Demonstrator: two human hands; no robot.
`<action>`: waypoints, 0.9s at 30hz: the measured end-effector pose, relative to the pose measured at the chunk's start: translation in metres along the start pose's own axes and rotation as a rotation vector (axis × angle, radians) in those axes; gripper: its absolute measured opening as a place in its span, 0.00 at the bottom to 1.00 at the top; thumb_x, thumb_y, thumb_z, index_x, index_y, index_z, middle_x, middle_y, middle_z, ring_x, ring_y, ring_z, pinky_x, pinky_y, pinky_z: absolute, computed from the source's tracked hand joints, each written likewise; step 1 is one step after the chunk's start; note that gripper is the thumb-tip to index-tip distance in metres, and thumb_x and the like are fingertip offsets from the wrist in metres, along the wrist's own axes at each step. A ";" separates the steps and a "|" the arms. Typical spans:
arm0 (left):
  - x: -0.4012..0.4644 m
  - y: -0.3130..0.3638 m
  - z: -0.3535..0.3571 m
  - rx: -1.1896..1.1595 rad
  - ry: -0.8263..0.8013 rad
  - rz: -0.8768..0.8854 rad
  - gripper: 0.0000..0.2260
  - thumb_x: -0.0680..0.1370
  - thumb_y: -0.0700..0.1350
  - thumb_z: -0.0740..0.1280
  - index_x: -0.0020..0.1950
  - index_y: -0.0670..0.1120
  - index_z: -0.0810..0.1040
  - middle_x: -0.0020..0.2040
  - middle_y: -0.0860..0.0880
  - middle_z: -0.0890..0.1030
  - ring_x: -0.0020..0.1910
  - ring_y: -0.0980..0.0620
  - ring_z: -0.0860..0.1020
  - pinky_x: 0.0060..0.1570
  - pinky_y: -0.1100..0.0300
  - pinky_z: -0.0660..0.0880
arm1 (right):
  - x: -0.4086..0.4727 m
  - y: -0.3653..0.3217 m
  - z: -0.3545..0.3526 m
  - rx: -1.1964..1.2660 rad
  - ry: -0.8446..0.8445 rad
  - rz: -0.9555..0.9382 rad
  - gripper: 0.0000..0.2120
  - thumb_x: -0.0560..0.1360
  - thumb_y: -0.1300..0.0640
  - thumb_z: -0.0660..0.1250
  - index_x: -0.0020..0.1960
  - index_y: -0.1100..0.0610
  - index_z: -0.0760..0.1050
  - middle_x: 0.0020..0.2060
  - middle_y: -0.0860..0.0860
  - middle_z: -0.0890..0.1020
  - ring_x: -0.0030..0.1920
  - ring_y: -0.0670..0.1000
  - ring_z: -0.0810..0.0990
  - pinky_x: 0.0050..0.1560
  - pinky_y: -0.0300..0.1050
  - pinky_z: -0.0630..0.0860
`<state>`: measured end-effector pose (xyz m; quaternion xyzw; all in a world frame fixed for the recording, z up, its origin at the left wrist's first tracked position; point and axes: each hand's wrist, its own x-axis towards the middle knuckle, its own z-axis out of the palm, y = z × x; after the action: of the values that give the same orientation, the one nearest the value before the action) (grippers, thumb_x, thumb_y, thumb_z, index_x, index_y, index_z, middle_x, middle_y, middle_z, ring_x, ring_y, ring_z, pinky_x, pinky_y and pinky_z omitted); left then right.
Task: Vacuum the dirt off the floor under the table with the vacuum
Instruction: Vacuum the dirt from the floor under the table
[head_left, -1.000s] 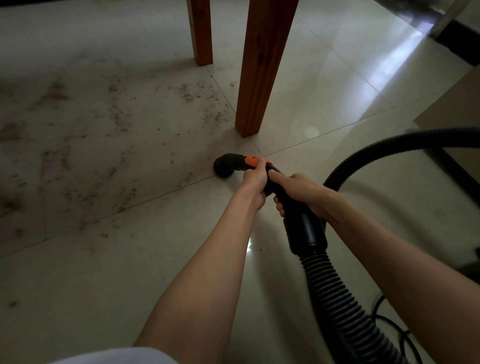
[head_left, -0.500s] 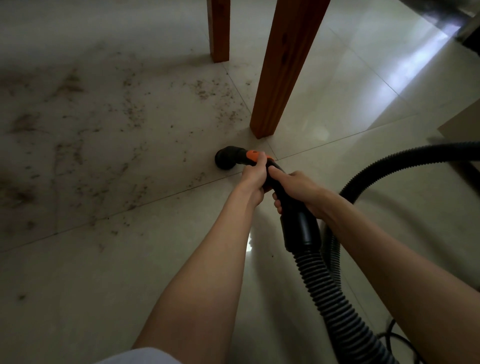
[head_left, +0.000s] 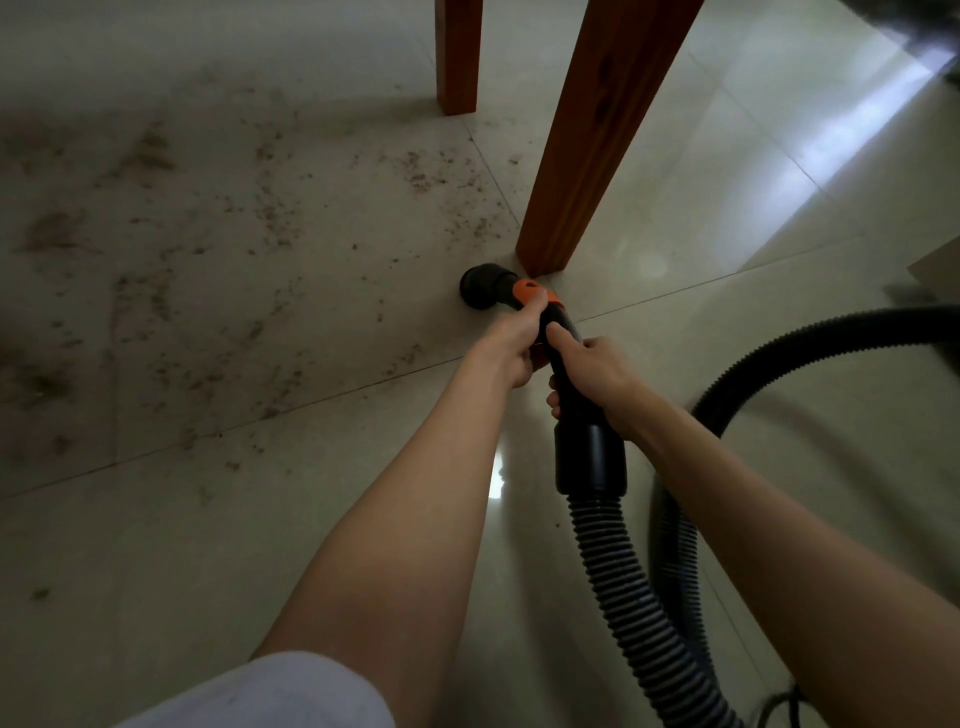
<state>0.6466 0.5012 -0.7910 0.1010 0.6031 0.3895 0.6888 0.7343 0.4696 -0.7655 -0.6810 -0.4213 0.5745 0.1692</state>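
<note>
1. Pale glossy tiled floor (head_left: 675, 218), dim light, a bright window reflection far to the right of the near table leg (head_left: 587, 156).
2. A second table leg (head_left: 457, 57) stands behind and left of the near table leg; the tabletop is out of frame.
3. Dirt (head_left: 156, 291): brown crumbs and smudges spread widely over the tiles left of the near table leg, the nearest specks right beside its foot, the farthest reaching the left frame edge.
4. Vacuum nozzle (head_left: 480, 285): black round head, down at the floor just left of the near table leg's foot; actual contact with the tile cannot be told.
5. Left hand (head_left: 511, 340) grips the vacuum's tube just behind its orange collar (head_left: 535, 293), fingers wrapped round it.
6. Right hand (head_left: 597, 371) clenches the black handle tube below the left hand; both hands are close together, toward the viewer from the near table leg.
7. Ribbed hose (head_left: 618, 582) runs from the handle toward the viewer, then loops away right of the near table leg.
8. Progress judgement: early. The tiles right of the near table leg look clean, but nearly the whole dirty patch left of it looks untouched; most sweeping is left.
9. Containers: none visible. The vacuum body and its dust bin are not in frame, so collected dirt cannot be judged.
</note>
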 end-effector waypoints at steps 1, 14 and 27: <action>0.002 0.001 0.000 -0.004 0.007 0.001 0.22 0.80 0.52 0.61 0.66 0.38 0.69 0.61 0.39 0.75 0.61 0.43 0.75 0.60 0.54 0.73 | 0.001 -0.002 -0.001 -0.003 -0.012 0.005 0.16 0.79 0.48 0.61 0.52 0.63 0.71 0.31 0.54 0.75 0.20 0.47 0.75 0.22 0.37 0.74; -0.019 -0.023 0.001 -0.204 0.071 -0.013 0.19 0.79 0.52 0.63 0.63 0.40 0.69 0.49 0.42 0.77 0.56 0.43 0.77 0.60 0.51 0.74 | -0.025 0.006 -0.014 -0.056 -0.165 0.031 0.14 0.79 0.50 0.61 0.49 0.62 0.70 0.30 0.54 0.74 0.21 0.47 0.74 0.24 0.38 0.74; -0.042 -0.050 -0.002 -0.204 0.025 -0.116 0.22 0.79 0.52 0.63 0.66 0.39 0.69 0.46 0.42 0.77 0.44 0.48 0.78 0.47 0.58 0.76 | -0.058 0.022 -0.043 -0.222 -0.200 0.087 0.19 0.80 0.45 0.59 0.47 0.62 0.69 0.30 0.55 0.74 0.21 0.49 0.75 0.24 0.38 0.74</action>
<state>0.6664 0.4390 -0.7898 -0.0097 0.5737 0.4094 0.7093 0.7836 0.4231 -0.7322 -0.6525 -0.4669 0.5963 0.0250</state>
